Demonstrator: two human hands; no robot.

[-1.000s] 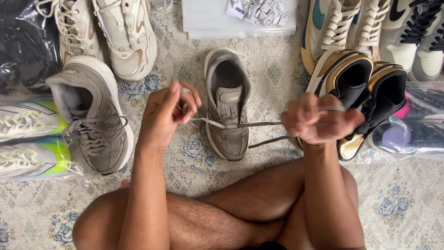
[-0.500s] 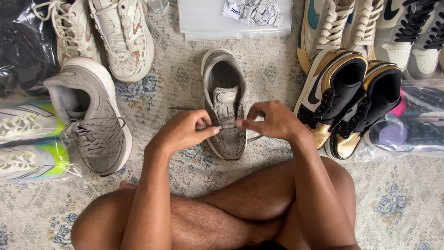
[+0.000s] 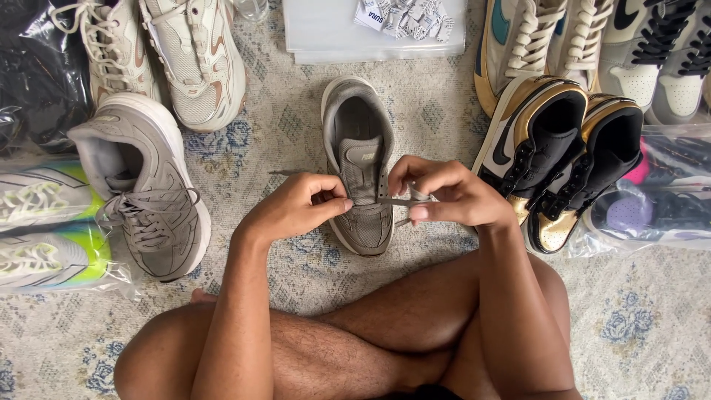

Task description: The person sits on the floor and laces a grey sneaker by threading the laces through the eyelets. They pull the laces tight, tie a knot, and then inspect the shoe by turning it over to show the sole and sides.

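Both your hands are over the grey shoe (image 3: 361, 159) at carpet centre: left hand (image 3: 296, 211) pinches its tongue, right hand (image 3: 444, 194) pinches the lace (image 3: 392, 201). Gold pair (image 3: 563, 159) at 3 o'clock.

The left hand (image 3: 300, 209) and right hand (image 3: 444, 194) cover the grey sneaker's lacing (image 3: 361, 167). At the upper right, the white high-top sneakers (image 3: 552, 37) are cut off by the frame's top edge.

Matt grey suede-and-mesh sneaker (image 3: 361, 167), glossy gold-and-black leather pair (image 3: 563, 159), woven patterned rug (image 3: 281, 141).
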